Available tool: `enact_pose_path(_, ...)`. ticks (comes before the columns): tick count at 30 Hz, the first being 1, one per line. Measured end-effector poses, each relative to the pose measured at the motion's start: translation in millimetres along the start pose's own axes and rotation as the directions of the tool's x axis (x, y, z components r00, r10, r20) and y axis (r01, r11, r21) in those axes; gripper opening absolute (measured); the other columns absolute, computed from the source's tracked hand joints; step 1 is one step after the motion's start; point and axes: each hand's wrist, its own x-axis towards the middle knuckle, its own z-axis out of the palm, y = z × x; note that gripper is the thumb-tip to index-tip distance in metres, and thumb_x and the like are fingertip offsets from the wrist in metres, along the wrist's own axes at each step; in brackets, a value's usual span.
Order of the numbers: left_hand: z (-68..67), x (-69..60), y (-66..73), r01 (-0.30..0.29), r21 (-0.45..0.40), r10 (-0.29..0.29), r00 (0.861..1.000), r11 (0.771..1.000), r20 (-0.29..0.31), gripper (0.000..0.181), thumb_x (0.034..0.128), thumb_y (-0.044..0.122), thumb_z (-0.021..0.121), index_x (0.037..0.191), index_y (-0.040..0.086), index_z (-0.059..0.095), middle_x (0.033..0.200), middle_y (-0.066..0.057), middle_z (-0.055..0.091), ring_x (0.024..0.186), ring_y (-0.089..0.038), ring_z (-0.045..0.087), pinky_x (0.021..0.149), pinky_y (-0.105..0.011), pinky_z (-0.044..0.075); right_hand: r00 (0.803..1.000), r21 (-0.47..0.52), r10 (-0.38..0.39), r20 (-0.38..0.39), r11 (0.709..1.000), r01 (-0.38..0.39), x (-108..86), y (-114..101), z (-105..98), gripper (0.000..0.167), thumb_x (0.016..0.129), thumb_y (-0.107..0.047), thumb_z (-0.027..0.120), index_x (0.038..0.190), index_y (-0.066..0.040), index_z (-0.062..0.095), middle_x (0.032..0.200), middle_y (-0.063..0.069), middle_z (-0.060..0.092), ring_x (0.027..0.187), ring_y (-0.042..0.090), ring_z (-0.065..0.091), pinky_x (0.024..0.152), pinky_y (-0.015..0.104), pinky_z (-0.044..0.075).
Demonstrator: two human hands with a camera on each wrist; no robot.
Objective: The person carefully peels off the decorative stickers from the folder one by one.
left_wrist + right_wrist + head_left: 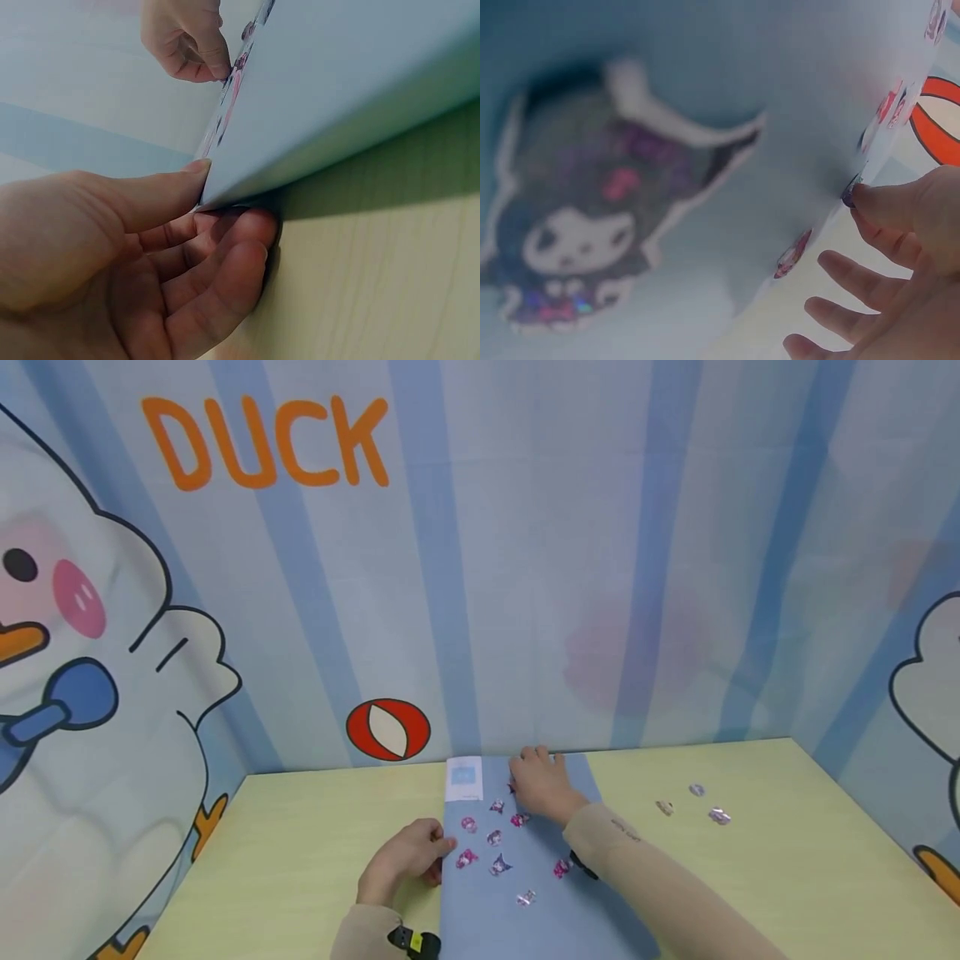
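A long blue sheet point(480, 927) with a white label in its far left corner lies on the table, several cartoon stickers scattered over it. My left hand point(411, 856) grips its left edge, thumb point(161, 196) on top and curled fingers underneath. Over the sheet's far part is my right hand point(547, 785), its thumb and forefinger pinching a small dark sticker point(850, 190) at the surface; the other fingers are spread. A black-hooded character sticker point(577, 225) looms large and blurred in the right wrist view. One pink sticker point(562, 867) lies beside the right wrist.
Three loose stickers, one of them shiny point(719, 816), lie on the pale yellow table point(795, 860) to the right. Behind the table's far edge hangs a striped blue cloth backdrop point(525, 568) with duck drawings.
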Motion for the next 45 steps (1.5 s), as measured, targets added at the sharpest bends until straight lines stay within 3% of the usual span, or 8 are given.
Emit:
enact_pose_path(7, 2.5, -0.3, 0.3, -0.005, -0.001, 0.005, 1.0, 1.0, 0.008, 0.018, 0.0997, 0.018, 0.058, 0.089, 0.003, 0.056, 0.07, -0.008, 0.06, 0.056, -0.018, 0.058, 0.058, -0.031, 0.051, 1.0, -0.005, 0.011, 0.003, 1.0, -0.011, -2.1, 1.1, -1.6, 0.008, 0.094, -0.02, 0.065, 0.096, -0.013, 0.066, 0.106, 0.008, 0.06, 0.108, 0.031, 0.052, 0.095, 0.059, 0.038)
enact_pose_path(13, 0.9, -1.1, -2.2, 0.013, 0.019, -0.012, 1.0, 1.0, -0.006, 0.018, 0.0995, 0.018, 0.058, 0.089, 0.004, 0.056, 0.07, -0.008, 0.06, 0.057, -0.018, 0.058, 0.059, -0.03, 0.051, 0.999, 0.045, -0.031, -0.011, 0.998, 0.032, -4.9, 0.1, -9.5, 0.008, 0.094, -0.018, 0.064, 0.087, -0.015, 0.063, 0.1, 0.005, 0.059, 0.104, 0.029, 0.052, 0.094, 0.058, 0.038)
enact_pose_path(26, 1.3, -1.9, -2.0, -0.005, 0.006, 0.005, 1.0, 1.0, 0.002, 0.018, 0.1, 0.017, 0.057, 0.088, 0.003, 0.056, 0.069, -0.008, 0.06, 0.056, -0.018, 0.058, 0.058, -0.031, 0.051, 0.992, 0.038, -0.112, -0.065, 0.993, 0.115, -12.7, 16.9, -32.6, 0.005, 0.094, -0.018, 0.066, 0.089, -0.016, 0.064, 0.104, 0.005, 0.06, 0.11, 0.03, 0.052, 0.094, 0.058, 0.039)
enact_pose_path(35, -1.2, -1.7, 0.3, 0.007, 0.021, -0.007, 1.0, 1.0, -0.005, 0.019, 0.0997, 0.019, 0.058, 0.089, 0.003, 0.056, 0.069, -0.008, 0.06, 0.057, -0.018, 0.058, 0.058, -0.03, 0.051, 0.981, 0.002, -0.193, -0.032, 0.981, 0.193, -33.6, 52.4, -56.9, 0.012, 0.094, -0.015, 0.065, 0.084, -0.017, 0.059, 0.112, 0.009, 0.057, 0.115, 0.034, 0.047, 0.094, 0.062, 0.036)
enact_pose_path(45, 0.9, -0.3, 3.3, 0.006, 0.024, -0.005, 1.0, 1.0, -0.007, 0.018, 0.1, 0.018, 0.057, 0.089, 0.003, 0.055, 0.069, -0.008, 0.06, 0.057, -0.018, 0.058, 0.057, -0.03, 0.05, 0.985, 0.038, -0.171, -0.03, 0.984, 0.172, -53.9, 109.0, -64.7, 0.021, 0.089, -0.016, 0.071, 0.076, -0.018, 0.055, 0.101, 0.007, 0.056, 0.107, 0.037, 0.048, 0.08, 0.058, 0.039)
